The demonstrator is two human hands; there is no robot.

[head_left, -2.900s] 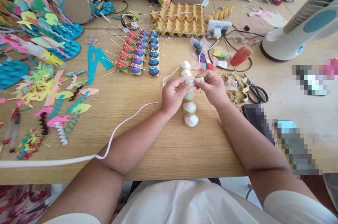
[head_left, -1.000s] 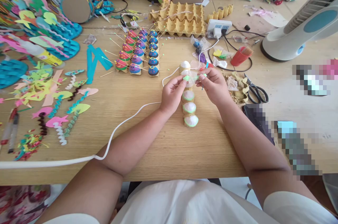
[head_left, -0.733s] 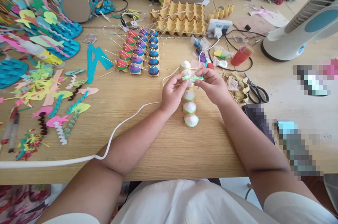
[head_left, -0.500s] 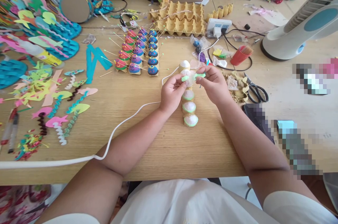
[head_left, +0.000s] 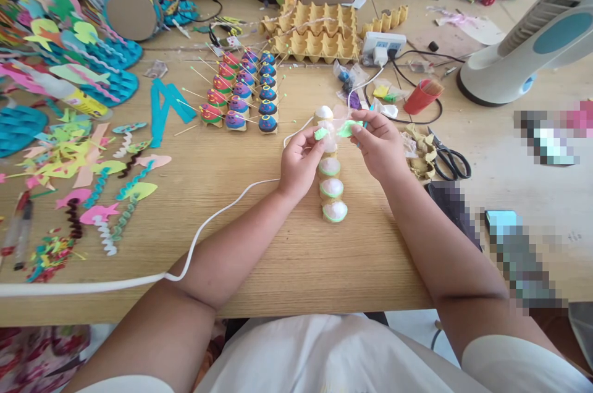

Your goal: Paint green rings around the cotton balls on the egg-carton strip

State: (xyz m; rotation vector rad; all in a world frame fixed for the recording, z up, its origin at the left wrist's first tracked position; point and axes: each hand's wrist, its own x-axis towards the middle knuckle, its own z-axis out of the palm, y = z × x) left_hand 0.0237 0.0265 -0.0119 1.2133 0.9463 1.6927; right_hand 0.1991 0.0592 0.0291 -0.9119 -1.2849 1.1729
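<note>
My left hand [head_left: 299, 161] is closed, pinching a small lump of light green modelling clay [head_left: 320, 133] between thumb and fingers. Opposite it, my right hand [head_left: 382, 144] grips another light green piece of modelling clay [head_left: 348, 128]; a thin blue stick [head_left: 367, 118] shows among its fingers. A clear plastic wrapper [head_left: 341, 112] lies about the clay, and its exact hold is hard to make out. Below both hands stands a row of egg-carton cups [head_left: 332, 188] topped with white domes. The nearest several have a light green rim, while the far dome [head_left: 323, 114] is plain white.
Painted egg-carton rows [head_left: 238, 102] with thin sticks stand left of centre. Egg trays [head_left: 317, 41], a power strip [head_left: 384, 47] and a white fan [head_left: 514, 53] are behind. Scissors [head_left: 447, 155] lie at right; paper fish [head_left: 99, 212] are at left. A white cable [head_left: 204, 229] crosses my left arm.
My right hand has shifted slightly right and turned, so its green clay shows broader. The left-hand lump has tilted and moved a little left. The row of cups has stayed put.
</note>
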